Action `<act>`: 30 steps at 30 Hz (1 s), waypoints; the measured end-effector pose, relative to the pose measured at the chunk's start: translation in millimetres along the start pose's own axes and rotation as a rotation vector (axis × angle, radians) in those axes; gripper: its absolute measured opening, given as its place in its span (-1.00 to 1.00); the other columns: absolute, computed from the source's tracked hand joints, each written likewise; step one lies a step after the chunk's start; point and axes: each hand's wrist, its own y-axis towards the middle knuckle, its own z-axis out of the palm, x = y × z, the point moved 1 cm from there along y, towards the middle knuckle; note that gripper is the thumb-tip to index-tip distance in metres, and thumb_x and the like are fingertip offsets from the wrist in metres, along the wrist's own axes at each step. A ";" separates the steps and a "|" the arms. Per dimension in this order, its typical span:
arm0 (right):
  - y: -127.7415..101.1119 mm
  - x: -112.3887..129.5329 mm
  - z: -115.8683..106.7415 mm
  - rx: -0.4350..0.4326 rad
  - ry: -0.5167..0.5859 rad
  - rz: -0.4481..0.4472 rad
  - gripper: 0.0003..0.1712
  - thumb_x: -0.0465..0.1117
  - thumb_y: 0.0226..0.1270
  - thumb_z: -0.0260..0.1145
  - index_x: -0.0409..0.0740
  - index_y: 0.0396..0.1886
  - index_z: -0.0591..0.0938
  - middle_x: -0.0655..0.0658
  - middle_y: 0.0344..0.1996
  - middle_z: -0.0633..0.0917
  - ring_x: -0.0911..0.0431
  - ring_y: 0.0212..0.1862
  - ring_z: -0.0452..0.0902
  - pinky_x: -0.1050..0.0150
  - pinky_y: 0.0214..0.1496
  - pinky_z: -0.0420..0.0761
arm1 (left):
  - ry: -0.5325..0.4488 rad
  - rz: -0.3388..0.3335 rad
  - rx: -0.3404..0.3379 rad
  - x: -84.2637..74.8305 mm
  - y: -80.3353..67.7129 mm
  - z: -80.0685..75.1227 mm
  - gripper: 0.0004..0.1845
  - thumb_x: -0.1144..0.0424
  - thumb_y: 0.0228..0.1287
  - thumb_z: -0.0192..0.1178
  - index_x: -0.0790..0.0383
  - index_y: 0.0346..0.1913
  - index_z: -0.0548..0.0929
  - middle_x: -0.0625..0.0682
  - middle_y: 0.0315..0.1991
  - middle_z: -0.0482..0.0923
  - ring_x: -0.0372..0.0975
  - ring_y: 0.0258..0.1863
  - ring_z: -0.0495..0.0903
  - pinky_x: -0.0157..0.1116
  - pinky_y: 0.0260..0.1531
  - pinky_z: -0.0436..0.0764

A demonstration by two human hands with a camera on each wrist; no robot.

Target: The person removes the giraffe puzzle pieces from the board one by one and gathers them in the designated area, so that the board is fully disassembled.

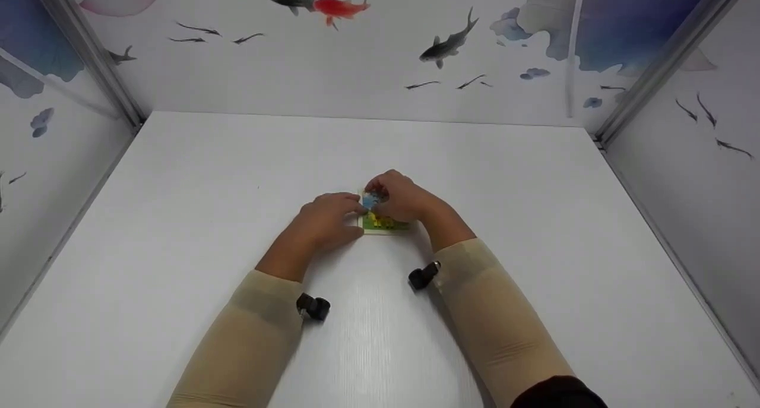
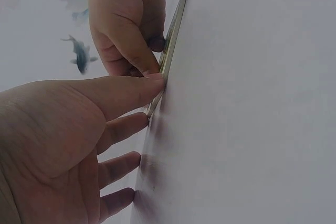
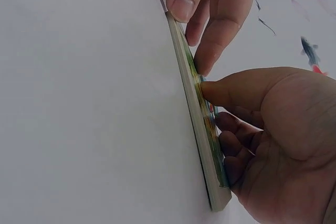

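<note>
The bare left hand [image 1: 329,218], fingers loosely extended, touched the thin, pale-edged, colourful picture board [image 1: 385,223] on the white tabletop [image 1: 196,206]; whether the bent-fingered right hand [image 1: 405,200] pinched anything, I couldn't tell. Steady bracing seemed wise.

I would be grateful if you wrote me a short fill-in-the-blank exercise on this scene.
1. In the head view, the left hand is at the left edge of the small picture board, while the ____ hand reaches over it.
2. The table beneath the board is coloured ____.
3. On the back wall, one fish stands out from the dark ones because it is ____.

Missing words: right; white; red.
</note>
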 end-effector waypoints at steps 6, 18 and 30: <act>1.1 -0.2 -1.5 -0.031 0.107 0.049 -0.58 -0.14 0.55 0.37 0.07 0.34 0.62 -0.04 0.30 0.54 0.01 0.30 0.51 0.02 0.45 0.60 | 0.010 0.008 0.004 0.9 1.5 -0.2 -0.48 -0.02 0.52 0.27 -0.08 0.47 0.60 -0.05 0.64 0.36 0.02 0.68 0.25 0.26 0.59 0.30; -1.0 2.4 -8.8 -0.164 0.199 0.135 -0.76 -0.12 0.58 0.34 0.22 0.10 0.82 0.02 0.17 0.71 0.03 0.20 0.58 0.09 0.32 0.69 | 0.004 0.003 0.009 1.6 2.2 -0.4 -0.47 -0.02 0.52 0.28 -0.06 0.48 0.60 -0.04 0.64 0.37 0.03 0.68 0.25 0.28 0.59 0.28; -17.8 -31.2 -44.4 -0.288 0.397 0.136 -0.67 -0.14 0.61 0.33 0.01 0.27 0.74 -0.02 0.16 0.72 0.05 0.15 0.69 0.14 0.23 0.74 | -0.002 -0.024 0.001 -0.9 -1.9 2.6 -0.45 -0.03 0.50 0.27 -0.15 0.51 0.57 -0.10 0.65 0.33 -0.04 0.72 0.18 0.21 0.66 0.21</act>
